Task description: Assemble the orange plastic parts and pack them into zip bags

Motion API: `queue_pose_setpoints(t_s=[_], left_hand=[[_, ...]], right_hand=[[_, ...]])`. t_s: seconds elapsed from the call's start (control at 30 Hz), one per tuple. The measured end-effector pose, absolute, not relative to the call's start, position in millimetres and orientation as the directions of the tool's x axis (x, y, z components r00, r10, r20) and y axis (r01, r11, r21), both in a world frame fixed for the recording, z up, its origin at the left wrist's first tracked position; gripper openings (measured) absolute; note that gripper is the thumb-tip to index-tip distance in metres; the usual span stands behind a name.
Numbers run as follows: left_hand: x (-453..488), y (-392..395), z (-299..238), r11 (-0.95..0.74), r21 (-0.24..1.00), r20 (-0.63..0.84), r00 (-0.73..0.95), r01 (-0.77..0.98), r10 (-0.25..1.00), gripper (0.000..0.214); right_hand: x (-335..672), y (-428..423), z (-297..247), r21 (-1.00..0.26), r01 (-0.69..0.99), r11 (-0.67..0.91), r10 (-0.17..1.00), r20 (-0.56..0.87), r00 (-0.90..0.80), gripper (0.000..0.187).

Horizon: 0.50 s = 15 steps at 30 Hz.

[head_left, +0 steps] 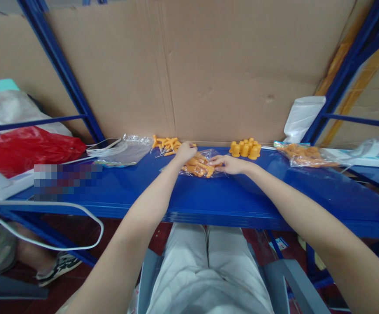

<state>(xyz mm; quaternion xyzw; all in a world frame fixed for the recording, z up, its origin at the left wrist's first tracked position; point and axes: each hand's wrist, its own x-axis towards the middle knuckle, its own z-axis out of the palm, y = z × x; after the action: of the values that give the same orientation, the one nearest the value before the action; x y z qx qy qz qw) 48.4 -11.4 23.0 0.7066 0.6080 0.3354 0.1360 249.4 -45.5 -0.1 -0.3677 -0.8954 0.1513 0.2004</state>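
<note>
A clear plastic bag (198,169) of orange plastic pieces lies on the blue shelf in front of me. My right hand (227,164) is at its right side, with the fingers closed on the bag. My left hand (186,151) is over the bag's upper left edge. Its fingers are curled together, and what they hold is hidden. Just left of that hand is a pile of orange pieces with handles and thin metal spirals, like corkscrews (167,144). Several orange cup-shaped pieces (246,148) stand in a cluster to the right, beyond my right hand.
A filled bag of orange pieces (304,155) lies at the right. Flat clear plastic bags (129,150) lie at the left, near a white cable (101,226). Cardboard (225,65) backs the shelf, between blue posts (61,65). Another person's leg and shoe (58,267) show lower left.
</note>
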Motion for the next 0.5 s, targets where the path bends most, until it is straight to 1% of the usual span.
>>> queue_pose_setpoints(t_s=[0.07,0.1,0.17,0.23,0.27,0.4,0.5], left_hand=[[52,-16,23,-0.327,0.510,0.376,0.135,0.795,0.917,0.037],[53,-18,22,-0.362,0.459,0.369,0.197,0.811,0.908,0.038],[55,-21,21,-0.388,0.352,0.285,0.297,0.852,0.911,0.035],[57,-23,19,-0.375,0.257,0.191,0.334,0.891,0.923,0.032],[58,-24,19,-0.365,0.224,0.167,0.334,0.904,0.928,0.032],[64,-27,17,-0.341,0.169,0.169,0.314,0.925,0.934,0.036],[70,-29,16,-0.294,0.186,0.173,0.263,0.938,0.949,0.034]], right_hand=[[251,-45,0,-0.391,0.598,0.700,0.707,0.260,-0.657,0.037],[252,-44,1,-0.385,0.612,0.691,0.717,0.264,-0.645,0.038],[256,-44,4,-0.399,0.653,0.644,0.762,0.256,-0.595,0.039],[260,-44,10,-0.446,0.687,0.573,0.817,0.238,-0.526,0.038],[261,-46,14,-0.478,0.696,0.536,0.841,0.230,-0.490,0.035],[259,-60,30,-0.605,0.672,0.427,0.898,0.198,-0.393,0.022],[252,-71,35,-0.626,0.659,0.416,0.896,0.162,-0.412,0.023]])
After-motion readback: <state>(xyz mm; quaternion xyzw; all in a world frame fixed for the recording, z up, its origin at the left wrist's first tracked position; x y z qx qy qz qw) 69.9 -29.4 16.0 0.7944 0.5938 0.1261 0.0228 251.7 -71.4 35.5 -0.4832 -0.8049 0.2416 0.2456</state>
